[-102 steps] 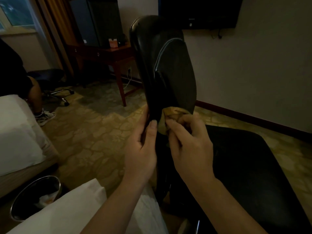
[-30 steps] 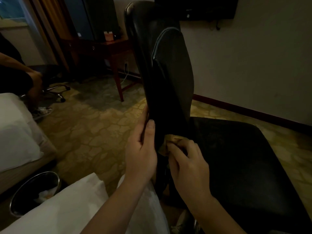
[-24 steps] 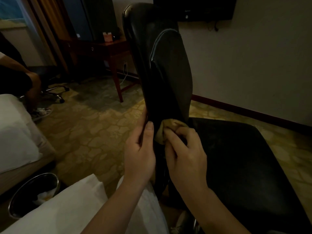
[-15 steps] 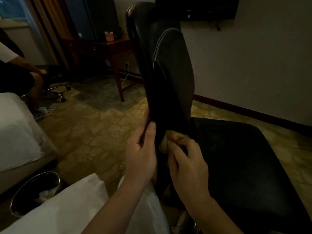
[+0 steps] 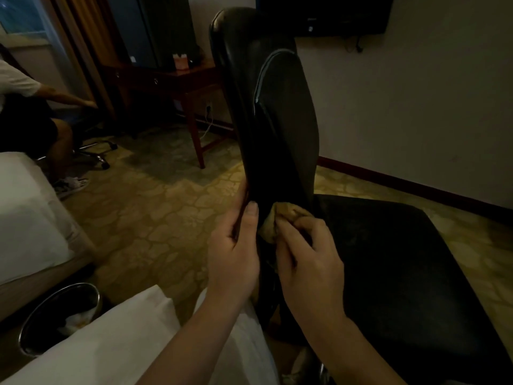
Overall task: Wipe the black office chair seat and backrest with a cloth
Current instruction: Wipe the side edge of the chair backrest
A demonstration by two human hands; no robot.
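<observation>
The left hand (image 5: pixel 233 254) is gripping the edge of the tall black leather backrest (image 5: pixel 266 112), while the right hand (image 5: pixel 308 259) is pinching a crumpled yellow-brown cloth (image 5: pixel 283 215) against its base beside the black padded seat (image 5: pixel 402 259).

No text, number or brand is coming through legibly in this dim room. The wall-mounted screen (image 5: pixel 333 12), at about one o'clock, is carrying a small pale mark on its lower bezel, but it is staying too small and blurred to read. On the desk (image 5: pixel 194 75) toward eleven o'clock, a small reddish box (image 5: pixel 180 62) is showing a pale patch at its top, and no letters are resolving there.
</observation>
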